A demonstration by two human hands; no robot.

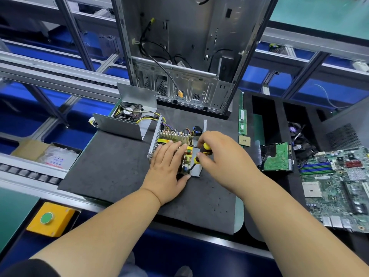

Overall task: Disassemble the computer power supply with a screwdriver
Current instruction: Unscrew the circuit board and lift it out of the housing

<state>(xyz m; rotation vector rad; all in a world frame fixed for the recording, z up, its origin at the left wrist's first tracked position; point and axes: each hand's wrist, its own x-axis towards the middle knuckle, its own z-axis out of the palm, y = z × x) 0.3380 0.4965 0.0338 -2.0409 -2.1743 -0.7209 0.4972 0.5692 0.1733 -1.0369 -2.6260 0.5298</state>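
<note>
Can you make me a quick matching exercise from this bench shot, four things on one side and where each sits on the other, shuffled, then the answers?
Things:
1. screwdriver
2. push button
3. motherboard
4. computer case

Places:
A. standing upright at the far edge of the dark mat
B. gripped in the right hand, tip down at the power supply board
C. on the yellow box at the near left
D. lying flat at the far right

Pairs: 1-B, 2-C, 3-D, 4-A
</note>
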